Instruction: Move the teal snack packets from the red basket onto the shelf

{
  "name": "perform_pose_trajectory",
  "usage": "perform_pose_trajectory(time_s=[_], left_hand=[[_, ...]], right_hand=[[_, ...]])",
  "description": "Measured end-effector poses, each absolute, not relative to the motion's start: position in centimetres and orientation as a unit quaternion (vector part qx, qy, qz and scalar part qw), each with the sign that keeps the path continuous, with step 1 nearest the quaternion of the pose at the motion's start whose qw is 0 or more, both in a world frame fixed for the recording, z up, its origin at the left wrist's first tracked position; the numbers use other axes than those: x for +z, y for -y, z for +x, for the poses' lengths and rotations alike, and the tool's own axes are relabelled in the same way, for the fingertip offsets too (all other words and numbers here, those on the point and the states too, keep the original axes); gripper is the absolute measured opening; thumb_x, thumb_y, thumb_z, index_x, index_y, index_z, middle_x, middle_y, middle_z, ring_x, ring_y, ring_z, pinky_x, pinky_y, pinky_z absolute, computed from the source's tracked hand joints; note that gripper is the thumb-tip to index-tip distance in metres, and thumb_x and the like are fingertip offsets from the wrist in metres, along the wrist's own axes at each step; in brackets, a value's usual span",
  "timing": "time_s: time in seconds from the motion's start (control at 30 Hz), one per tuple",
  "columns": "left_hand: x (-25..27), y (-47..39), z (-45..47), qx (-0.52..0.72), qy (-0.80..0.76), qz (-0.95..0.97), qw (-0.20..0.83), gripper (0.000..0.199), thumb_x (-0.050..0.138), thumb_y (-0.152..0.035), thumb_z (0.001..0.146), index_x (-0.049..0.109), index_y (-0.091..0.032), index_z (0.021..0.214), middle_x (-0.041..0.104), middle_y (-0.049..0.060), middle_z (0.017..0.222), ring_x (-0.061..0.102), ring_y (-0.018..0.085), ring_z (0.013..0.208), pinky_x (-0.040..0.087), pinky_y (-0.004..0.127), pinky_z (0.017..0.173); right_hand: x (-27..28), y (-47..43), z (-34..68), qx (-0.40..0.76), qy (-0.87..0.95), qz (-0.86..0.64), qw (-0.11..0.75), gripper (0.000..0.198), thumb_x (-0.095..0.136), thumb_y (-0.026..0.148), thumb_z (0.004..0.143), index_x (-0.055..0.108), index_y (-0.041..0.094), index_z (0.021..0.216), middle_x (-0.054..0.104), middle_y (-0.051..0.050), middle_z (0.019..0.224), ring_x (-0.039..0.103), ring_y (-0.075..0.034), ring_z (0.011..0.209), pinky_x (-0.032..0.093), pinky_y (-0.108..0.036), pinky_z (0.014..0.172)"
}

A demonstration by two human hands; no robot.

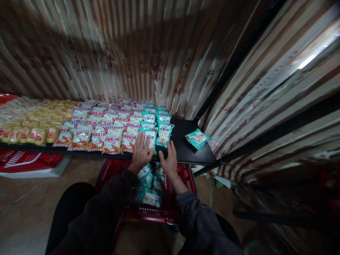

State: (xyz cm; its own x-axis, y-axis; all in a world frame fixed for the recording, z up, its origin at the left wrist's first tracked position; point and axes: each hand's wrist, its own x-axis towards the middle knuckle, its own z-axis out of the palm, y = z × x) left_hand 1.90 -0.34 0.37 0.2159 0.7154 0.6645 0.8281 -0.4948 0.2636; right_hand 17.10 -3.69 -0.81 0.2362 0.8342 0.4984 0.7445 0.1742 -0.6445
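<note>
My left hand [141, 151] lies with fingers stretched over the front of a teal snack bag [151, 139] on the black shelf [183, 150]. At the lower edge of a second teal snack bag [164, 133], my right hand [169, 158] has its thumb and fingers apart. Both bags lean against more teal bags in two rows behind them. One loose teal bag [198, 138] lies flat near the shelf's right end. Below my hands, a red basket [186, 177] holds several more teal bags [151, 197].
Left of the teal rows stand red-and-white snack bags [113, 138], then yellow packaged cakes [37, 135]. Striped plastic sheeting [127, 46] hangs behind. A black post [225, 78] rises at the shelf's right end. A red-and-white crate [34, 166] sits below on the left.
</note>
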Motion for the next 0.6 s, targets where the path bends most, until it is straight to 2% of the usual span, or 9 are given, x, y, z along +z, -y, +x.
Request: perform_pose_trajectory(time_s=[0.17, 0.27, 0.37, 0.43, 0.5, 0.53, 0.6], left_hand=[[-0.2, 1.3, 1.0, -0.448, 0.483, -0.751, 0.046, 0.056, 0.046, -0.03, 0.091, 0.039, -0.011, 0.143, 0.017, 0.019, 0.158, 0.007, 0.031, 0.148, 0.022, 0.052, 0.116], [-1.5, 3.5, 0.0, -0.478, 0.479, -0.736, 0.032, 0.053, 0.042, -0.026, 0.091, 0.038, -0.008, 0.141, 0.026, 0.021, 0.155, 0.012, 0.03, 0.148, 0.022, 0.053, 0.117], [-3.9, 6.7, -1.5, -0.466, 0.49, -0.737, -0.004, 0.047, 0.039, -0.02, 0.09, 0.044, -0.011, 0.135, 0.033, 0.018, 0.152, 0.018, 0.027, 0.147, 0.026, 0.051, 0.116], [-5.9, 8.7, -2.5, -0.405, 0.517, -0.751, -0.065, 0.043, 0.04, -0.016, 0.087, 0.051, -0.013, 0.129, 0.039, 0.014, 0.15, 0.023, 0.024, 0.145, 0.028, 0.047, 0.117], [-7.5, 10.1, -3.2, -0.291, 0.556, -0.763, -0.156, 0.042, 0.041, -0.01, 0.082, 0.058, -0.014, 0.12, 0.044, 0.014, 0.146, 0.034, 0.024, 0.14, 0.03, 0.043, 0.116], [-8.1, 10.4, -3.4, -0.243, 0.57, -0.761, -0.193, 0.042, 0.043, -0.008, 0.08, 0.06, -0.014, 0.117, 0.045, 0.014, 0.146, 0.039, 0.025, 0.137, 0.034, 0.042, 0.114], [-8.8, 10.5, -3.2, -0.202, 0.573, -0.76, -0.231, 0.042, 0.044, -0.006, 0.078, 0.061, -0.014, 0.115, 0.047, 0.014, 0.144, 0.046, 0.024, 0.132, 0.037, 0.039, 0.111]], right_hand=[[-0.7, 6.7, 15.8, 0.005, 0.638, -0.59, 0.495, 0.044, 0.047, 0.034, 0.09, 0.052, 0.016, 0.13, 0.044, -0.017, 0.144, 0.04, -0.027, 0.136, 0.037, -0.051, 0.109], [-1.3, 8.8, 15.1, 0.023, 0.657, -0.56, 0.504, 0.035, 0.047, 0.025, 0.09, 0.058, 0.019, 0.123, 0.054, -0.014, 0.133, 0.049, -0.024, 0.126, 0.042, -0.048, 0.106], [-3.2, 10.6, 14.2, 0.087, 0.673, -0.554, 0.482, 0.033, 0.046, 0.019, 0.088, 0.062, 0.02, 0.117, 0.059, -0.012, 0.127, 0.053, -0.022, 0.122, 0.042, -0.045, 0.106], [-5.0, 11.4, 13.8, 0.159, 0.663, -0.594, 0.427, 0.035, 0.047, 0.017, 0.085, 0.063, 0.018, 0.116, 0.059, -0.013, 0.128, 0.051, -0.023, 0.124, 0.04, -0.043, 0.108], [-6.8, 11.9, 13.5, 0.271, 0.637, -0.648, 0.318, 0.037, 0.05, 0.015, 0.083, 0.063, 0.014, 0.118, 0.058, -0.015, 0.129, 0.051, -0.024, 0.126, 0.038, -0.041, 0.109], [-7.7, 12.0, 13.4, 0.328, 0.621, -0.663, 0.26, 0.038, 0.051, 0.015, 0.083, 0.063, 0.013, 0.118, 0.059, -0.016, 0.128, 0.052, -0.025, 0.124, 0.038, -0.039, 0.108], [-9.2, 12.3, 13.3, 0.38, 0.605, -0.668, 0.208, 0.037, 0.055, 0.016, 0.081, 0.065, 0.01, 0.116, 0.066, -0.018, 0.118, 0.059, -0.027, 0.114, 0.043, -0.04, 0.102]])
